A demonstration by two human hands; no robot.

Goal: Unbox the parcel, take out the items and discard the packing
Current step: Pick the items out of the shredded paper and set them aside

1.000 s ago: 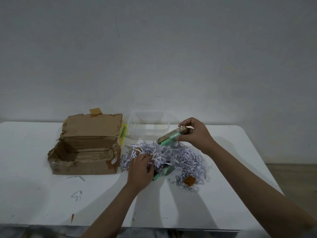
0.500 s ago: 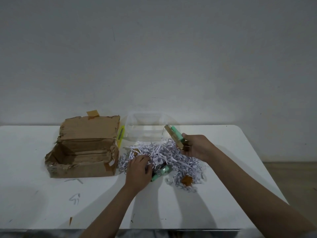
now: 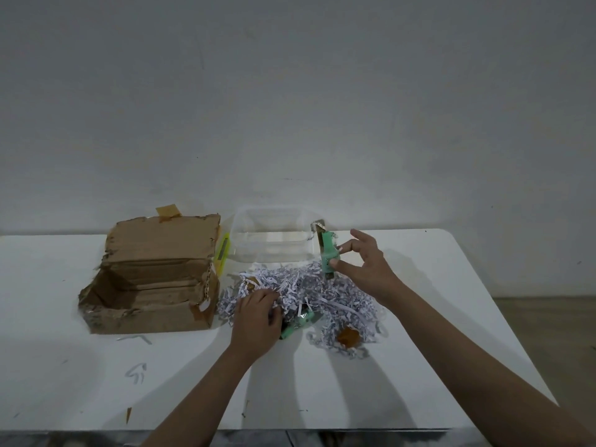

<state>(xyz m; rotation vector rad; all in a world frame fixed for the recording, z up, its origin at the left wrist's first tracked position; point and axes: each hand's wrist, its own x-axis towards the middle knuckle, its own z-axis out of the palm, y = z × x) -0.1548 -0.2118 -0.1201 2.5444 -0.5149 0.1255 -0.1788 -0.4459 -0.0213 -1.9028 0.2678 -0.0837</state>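
While your right hand [image 3: 361, 269] pinches the green item [image 3: 327, 253], keep your left hand [image 3: 258, 317] gripping the second item [image 3: 298, 322] amid the shreds [image 3: 325, 291].

Bare table [image 3: 419, 366] right of shredded paper [image 3: 332, 295]; cardboard box [image 3: 151, 285] blocks left

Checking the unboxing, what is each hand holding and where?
Right hand pinches the green packet at its lower end. Left hand rests on the shredded paper; grip unclear.

I see a plain grey-white wall [image 3: 322, 91] behind a white bench [image 3: 419, 366] marked with grey scuffs. At far right a strip of brownish floor [image 3: 548, 321] shows. The light is dim and even.
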